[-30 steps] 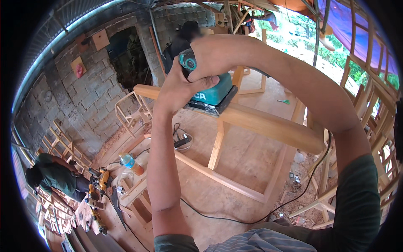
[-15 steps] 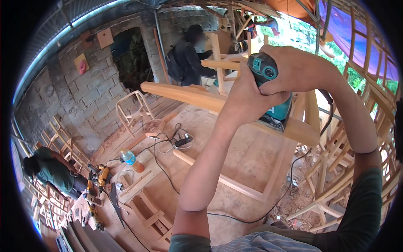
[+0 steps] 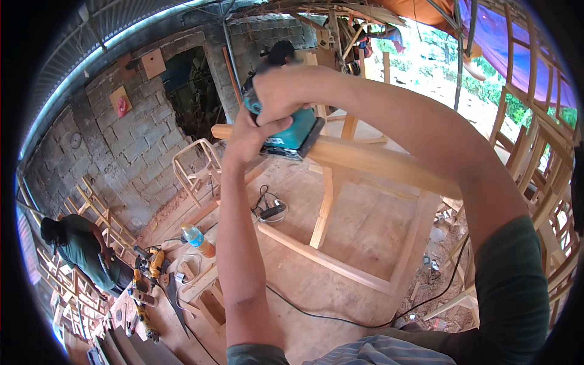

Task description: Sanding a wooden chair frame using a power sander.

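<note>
Both my hands are closed on a teal and black electric sander [image 3: 293,135], whose flat base rests on the top of a wooden rail [image 3: 380,161]. My left hand [image 3: 244,135] grips its near left side. Over its top lies my right hand [image 3: 286,91], with that arm reaching across from the right. The rail belongs to a pale wooden frame, and an angled leg [image 3: 325,210] drops from it toward the plywood surface [image 3: 359,225]. The sander sits near the rail's left end, and my right forearm hides part of the right end.
A power strip [image 3: 271,210] with cables and a bottle [image 3: 198,240] lie left of the frame. Yellow power tools [image 3: 156,263] are beyond the bottle. One person [image 3: 82,249] bends at far left; another [image 3: 280,55] is behind my hands. Stacked wooden frames [image 3: 535,158] stand right.
My hands have slid the sander leftward along the rail, from near its right end to near its left end. The person at far left has straightened a little.
</note>
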The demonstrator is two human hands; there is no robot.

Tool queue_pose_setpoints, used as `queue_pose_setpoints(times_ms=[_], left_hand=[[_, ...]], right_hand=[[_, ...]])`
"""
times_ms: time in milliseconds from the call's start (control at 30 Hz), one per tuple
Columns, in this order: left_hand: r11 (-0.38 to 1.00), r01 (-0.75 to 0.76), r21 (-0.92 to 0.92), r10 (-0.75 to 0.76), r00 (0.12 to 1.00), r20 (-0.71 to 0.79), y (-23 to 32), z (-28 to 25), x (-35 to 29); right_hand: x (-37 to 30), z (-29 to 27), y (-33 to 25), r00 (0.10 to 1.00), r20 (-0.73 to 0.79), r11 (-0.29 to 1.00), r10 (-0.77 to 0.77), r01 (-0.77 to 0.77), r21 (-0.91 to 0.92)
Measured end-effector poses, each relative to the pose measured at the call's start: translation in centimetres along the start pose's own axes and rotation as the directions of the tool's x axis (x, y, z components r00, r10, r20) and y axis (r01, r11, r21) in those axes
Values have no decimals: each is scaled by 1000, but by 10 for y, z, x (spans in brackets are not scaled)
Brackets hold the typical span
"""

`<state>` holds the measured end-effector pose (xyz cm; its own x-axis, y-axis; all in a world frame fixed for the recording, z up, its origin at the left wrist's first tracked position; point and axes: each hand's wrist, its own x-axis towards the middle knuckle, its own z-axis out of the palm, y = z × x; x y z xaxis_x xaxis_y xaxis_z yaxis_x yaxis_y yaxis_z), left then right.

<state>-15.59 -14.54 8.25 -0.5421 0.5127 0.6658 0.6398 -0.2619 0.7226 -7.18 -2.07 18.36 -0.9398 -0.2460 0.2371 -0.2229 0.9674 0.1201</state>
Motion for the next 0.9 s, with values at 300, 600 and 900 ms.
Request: queue_pose_setpoints(times_ms=[300,600,900], left_hand=[[994,-106,3,106,994,-29,-12,33,23],[988,-148,48,148,989,5,1,113,56],[997,-79,17,75,983,167,-5,105,28]], right_hand=[[-22,-16,36,997,24,978,69,-72,194],[-76,-13,114,990,-88,973,106,-86,212],[-104,2,75,969,-104,940,222,-184,287]])
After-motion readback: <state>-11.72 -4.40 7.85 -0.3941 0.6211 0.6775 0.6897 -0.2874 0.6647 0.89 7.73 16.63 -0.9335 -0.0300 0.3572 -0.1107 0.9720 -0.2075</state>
